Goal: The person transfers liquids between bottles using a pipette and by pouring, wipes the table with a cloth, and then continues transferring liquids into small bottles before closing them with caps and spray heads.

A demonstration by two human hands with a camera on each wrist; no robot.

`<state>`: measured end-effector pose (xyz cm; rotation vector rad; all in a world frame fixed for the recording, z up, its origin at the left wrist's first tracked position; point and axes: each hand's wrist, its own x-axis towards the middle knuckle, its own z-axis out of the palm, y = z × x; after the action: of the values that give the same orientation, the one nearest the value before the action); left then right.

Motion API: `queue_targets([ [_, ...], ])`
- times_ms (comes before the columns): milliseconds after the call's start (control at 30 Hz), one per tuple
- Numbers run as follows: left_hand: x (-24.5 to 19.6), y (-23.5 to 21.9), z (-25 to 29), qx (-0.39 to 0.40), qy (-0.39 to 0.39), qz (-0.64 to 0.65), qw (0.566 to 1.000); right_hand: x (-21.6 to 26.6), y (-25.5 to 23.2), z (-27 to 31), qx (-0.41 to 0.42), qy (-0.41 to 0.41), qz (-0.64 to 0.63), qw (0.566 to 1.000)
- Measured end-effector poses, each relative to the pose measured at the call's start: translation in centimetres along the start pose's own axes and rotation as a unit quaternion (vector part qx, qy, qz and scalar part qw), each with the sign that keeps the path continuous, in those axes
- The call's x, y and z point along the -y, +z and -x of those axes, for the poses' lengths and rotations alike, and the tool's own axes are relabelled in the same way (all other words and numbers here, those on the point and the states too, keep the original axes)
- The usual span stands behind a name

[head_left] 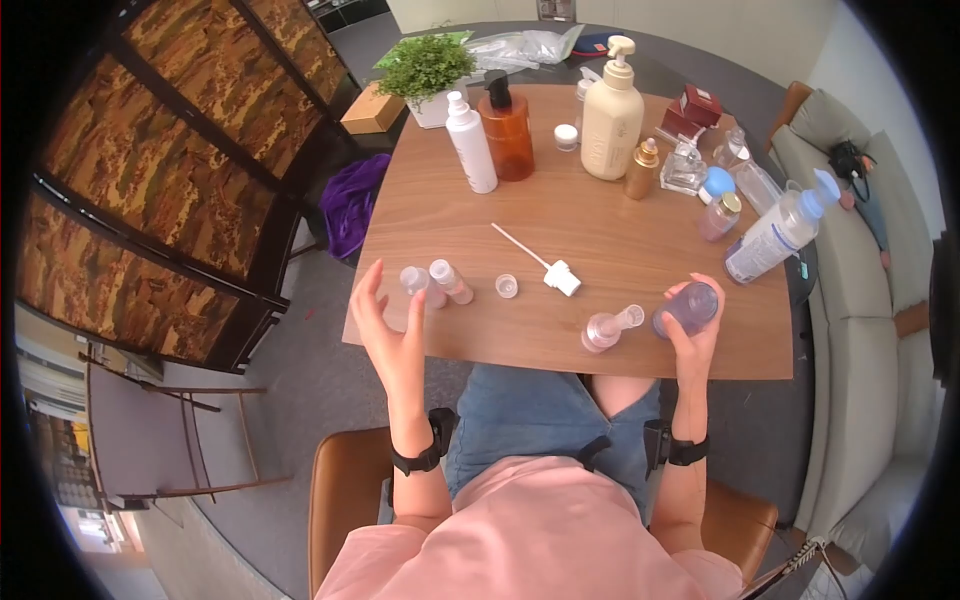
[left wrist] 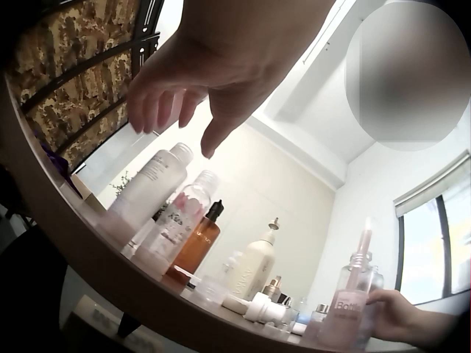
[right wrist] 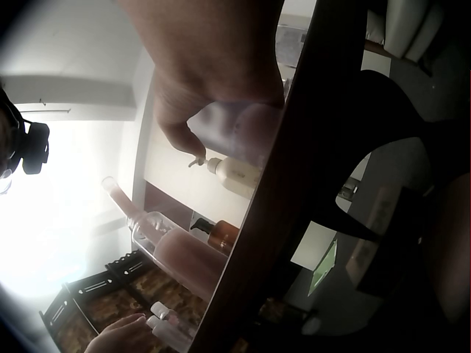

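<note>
My left hand (head_left: 393, 335) is raised at the table's left front with its fingers spread, holding nothing, close to two small clear bottles with whitish tops. In the left wrist view it hovers over these bottles, one whitish bottle (left wrist: 151, 187) and one printed bottle (left wrist: 176, 224). With the right hand (head_left: 697, 335) I grip a translucent purple bottle (head_left: 688, 308) at the front right. Just left of it stands a pink bottle (head_left: 600, 334) with a clear tube sticking up from its neck. A white pump top (head_left: 562, 279) with a long straw lies mid-table, beside a small round cap (head_left: 507, 286).
Along the back stand a potted plant (head_left: 425, 75), a white spray bottle (head_left: 472, 145), an amber pump bottle (head_left: 510, 135) and a cream pump bottle (head_left: 612, 120). A blue-topped pump bottle (head_left: 775, 240) leans near the right edge, by several small glass bottles and a dark red box (head_left: 692, 112).
</note>
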<state>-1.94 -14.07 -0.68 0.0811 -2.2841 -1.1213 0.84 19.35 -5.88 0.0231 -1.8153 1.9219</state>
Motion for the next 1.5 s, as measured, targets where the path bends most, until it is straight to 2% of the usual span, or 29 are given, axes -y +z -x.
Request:
queue_targets([
  [33,-0.6,0.2,0.1,-0.037,0.034,-0.017,0.999,0.0,-0.1,0.0,0.005,-0.005,0.002,1.000],
  [67,-1.5,0.3,0.2,-0.039,0.052,-0.025,0.998,0.0,-0.1,0.0,0.001,-0.004,0.008,1.000],
  [300,-1.4,0.7,-0.3,-0.019,0.059,-0.082,0.995,0.2,0.0,0.0,-0.005,0.009,0.002,1.000],
  [333,-1.7,0.8,-0.2,-0.044,0.075,-0.082,0.993,0.2,0.0,0.0,-0.003,0.004,0.007,1.000],
  [467,-3.8,1.3,1.1,-0.048,0.100,-0.033,0.993,0.2,0.0,0.0,-0.006,0.008,0.010,1.000],
  [533,-4.9,2.2,2.1,0.033,0.095,0.094,0.990,0.1,0.0,0.1,-0.009,0.007,0.007,1.000],
  [567,-5.5,2.6,2.5,0.034,0.093,0.095,0.991,0.0,0.0,0.0,-0.009,0.008,0.009,1.000],
  [633,-6.7,3.5,3.2,0.157,0.118,0.157,0.968,0.0,0.0,0.0,-0.006,-0.005,0.013,1.000],
  [833,-9.5,5.6,4.1,0.240,0.155,0.163,0.944,0.2,-0.1,0.1,-0.002,0.000,0.019,1.000],
  [1100,-10.1,7.0,4.8,0.271,0.164,0.150,0.937,-0.2,-0.2,0.0,-0.001,-0.006,0.016,1.000],
  [1500,-9.8,7.9,5.1,0.261,0.174,0.126,0.941,0.1,-0.2,0.1,-0.001,0.002,0.013,1.000],
])
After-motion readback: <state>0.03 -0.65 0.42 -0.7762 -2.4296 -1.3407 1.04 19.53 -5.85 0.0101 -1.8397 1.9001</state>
